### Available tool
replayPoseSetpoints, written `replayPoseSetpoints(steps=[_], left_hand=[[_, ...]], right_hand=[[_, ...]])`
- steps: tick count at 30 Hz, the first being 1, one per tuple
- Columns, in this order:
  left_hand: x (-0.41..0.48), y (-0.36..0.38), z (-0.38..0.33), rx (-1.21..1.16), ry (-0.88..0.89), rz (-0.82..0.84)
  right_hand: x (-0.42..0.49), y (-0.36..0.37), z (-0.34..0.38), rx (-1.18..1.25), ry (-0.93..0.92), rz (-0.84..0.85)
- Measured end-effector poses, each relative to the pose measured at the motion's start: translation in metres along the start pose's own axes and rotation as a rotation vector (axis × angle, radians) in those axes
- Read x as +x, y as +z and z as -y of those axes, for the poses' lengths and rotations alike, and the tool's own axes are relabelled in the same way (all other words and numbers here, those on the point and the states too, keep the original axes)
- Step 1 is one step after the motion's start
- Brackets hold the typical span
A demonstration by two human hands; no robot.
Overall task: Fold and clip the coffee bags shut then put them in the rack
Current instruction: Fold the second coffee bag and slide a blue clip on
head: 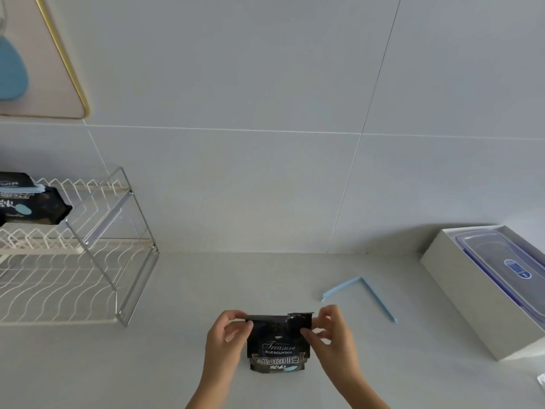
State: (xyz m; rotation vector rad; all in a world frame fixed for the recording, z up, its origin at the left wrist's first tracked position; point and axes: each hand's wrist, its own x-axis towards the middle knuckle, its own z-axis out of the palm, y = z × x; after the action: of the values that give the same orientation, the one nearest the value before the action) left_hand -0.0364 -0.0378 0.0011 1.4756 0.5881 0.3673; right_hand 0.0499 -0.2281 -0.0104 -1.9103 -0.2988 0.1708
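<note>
A black coffee bag [278, 346] with white lettering stands on the grey counter in front of me. My left hand [227, 335] pinches the bag's top left corner and my right hand [330, 329] pinches its top right corner, where the top edge is bent over. A light blue sealing clip [361, 290], swung open into an L, lies on the counter beyond my right hand. At far left stands a white wire rack [88, 261] with two tiers. A second black coffee bag [32, 205], closed with a blue clip, rests on its upper tier.
A white box [460, 293] holding a clear container with a blue-edged lid [507, 261] sits at the right against the tiled wall. A gold-rimmed board with a blue object [11, 69] hangs on the wall at upper left. Something clear and crinkled [541, 380] shows at the right edge.
</note>
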Motion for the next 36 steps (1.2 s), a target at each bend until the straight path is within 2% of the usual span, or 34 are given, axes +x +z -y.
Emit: replayPoseSetpoints(steps=[3,6,11,15,18,21,25,28,33,36], left_hand=[[0.0,0.004,-0.001,-0.002,-0.046,-0.018],[0.0,0.008,0.0,0.02,-0.075,-0.028],[-0.001,0.006,0.006,0.03,-0.04,-0.008],[-0.004,-0.002,0.008,0.097,0.011,0.158],[-0.006,-0.007,0.019,0.309,0.054,0.248],[-0.008,-0.003,0.028,0.361,0.013,0.284],[-0.006,0.007,0.032,0.182,-0.072,0.162],[-0.002,0.013,0.033,0.125,-0.089,0.135],[0.001,0.02,0.034,0.098,-0.14,0.178],[0.004,0.03,0.035,0.072,-0.148,0.121]], right_hand=[[0.001,-0.003,-0.001,0.072,-0.036,0.048],[0.002,-0.004,0.002,0.036,-0.089,0.134],[0.009,-0.014,0.009,0.057,0.025,0.298],[0.007,-0.018,0.006,0.019,0.038,0.323],[0.003,-0.017,0.0,-0.083,0.018,0.362],[0.0,-0.01,-0.005,-0.118,-0.015,0.295],[-0.004,0.0,-0.012,-0.279,-0.224,0.06],[-0.002,0.002,-0.016,-0.322,-0.3,-0.017],[0.003,-0.001,-0.016,-0.267,-0.12,0.033],[0.016,-0.006,-0.015,-0.12,0.015,0.092]])
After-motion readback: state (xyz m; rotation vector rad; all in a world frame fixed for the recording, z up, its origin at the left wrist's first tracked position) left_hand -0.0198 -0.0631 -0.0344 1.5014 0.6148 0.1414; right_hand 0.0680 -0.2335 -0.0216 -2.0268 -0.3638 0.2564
